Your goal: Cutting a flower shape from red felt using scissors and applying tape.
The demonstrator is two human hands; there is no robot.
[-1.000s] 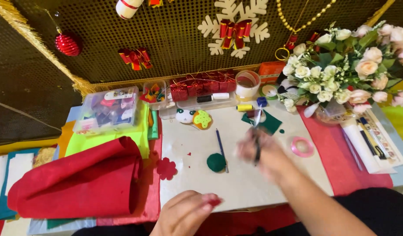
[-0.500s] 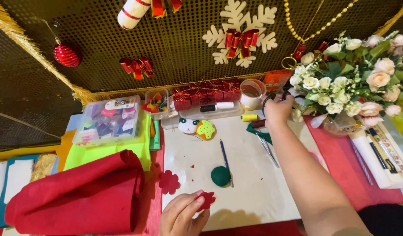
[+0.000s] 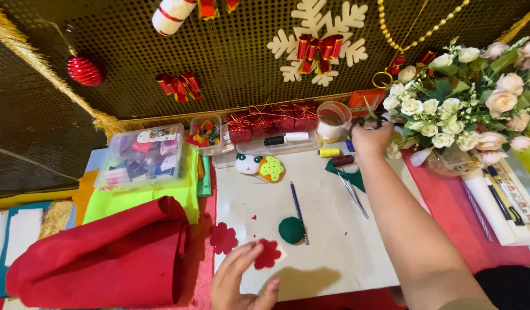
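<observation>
Left hand: the left hand [image 3: 242,281] lies at 6 o'clock on the white work sheet [image 3: 334,241], fingers spread and open, fingertips resting on a red felt flower [image 3: 269,254]. It pins the piece flat and does not grip it.
Right hand: the right hand [image 3: 369,138] is stretched to 1 o'clock, at the back of the sheet beside the white cup [image 3: 332,120] and the flower bouquet [image 3: 466,109]. Its fingers are curled over something dark and small; what that is, and whether it is held, cannot be told.
Second cut-out: another red felt flower [image 3: 223,237] lies just left of the pinned one, at 7 o'clock, partly off the sheet.
Centre of sheet: a green felt ball [image 3: 291,229] sits touching a blue pencil [image 3: 298,211] that points toward 12 o'clock.
Back row: a yellow thread spool [image 3: 329,152], a green-spotted felt figure [image 3: 271,169] and a clear storage box [image 3: 143,156] stand from 12 to 10 o'clock.
Left side: a red felt roll [image 3: 104,258] lies at 8 o'clock, well apart from both hands.
Handling advice: keep fingertip pressure light and even on the pinned flower so that the petals stay flat. Judged from the long reach, the right forearm crosses above the tweezers [image 3: 354,195]; lift it clear of them on return.
</observation>
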